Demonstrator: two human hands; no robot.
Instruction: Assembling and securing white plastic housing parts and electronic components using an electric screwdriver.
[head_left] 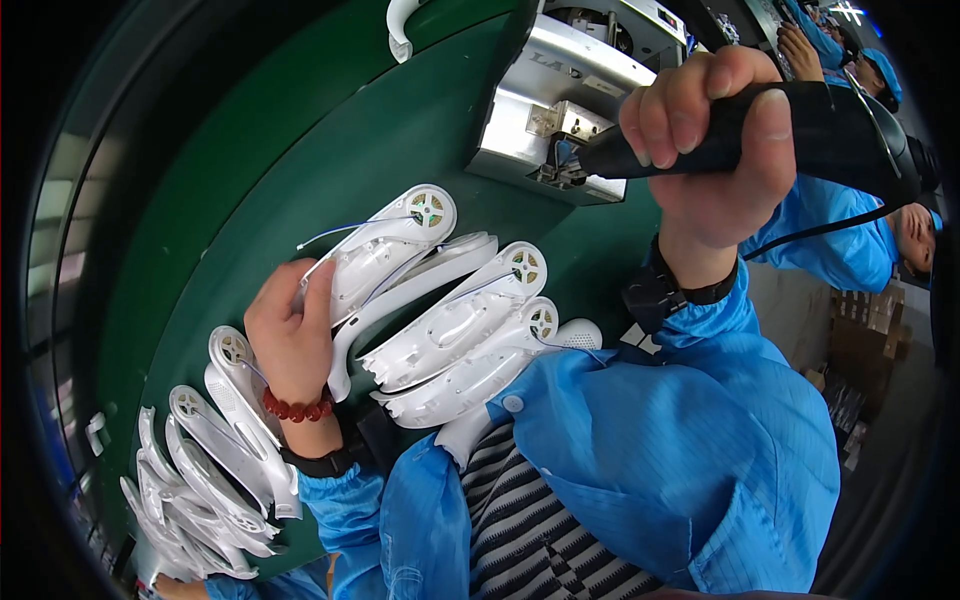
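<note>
My left hand [290, 325] grips the lower end of a white curved plastic housing half [372, 255] over the green table. A round slotted disc sits in the housing's wide end, and a thin blue wire [350, 230] runs across it to a small white plug. My right hand [715, 150] is wrapped round a black electric screwdriver [835, 130], held almost level. Its tip points left and meets the outlet of a metal screw feeder [545, 85]; whether a screw is on the tip cannot be made out.
More white housing halves [450, 325] lie beside my left hand. A heap of similar housings [195, 500] fills the near left. A black cable [815, 232] hangs from the screwdriver. Co-workers in blue sit at the right; one co-worker's sleeve [265, 585] shows at the lower left.
</note>
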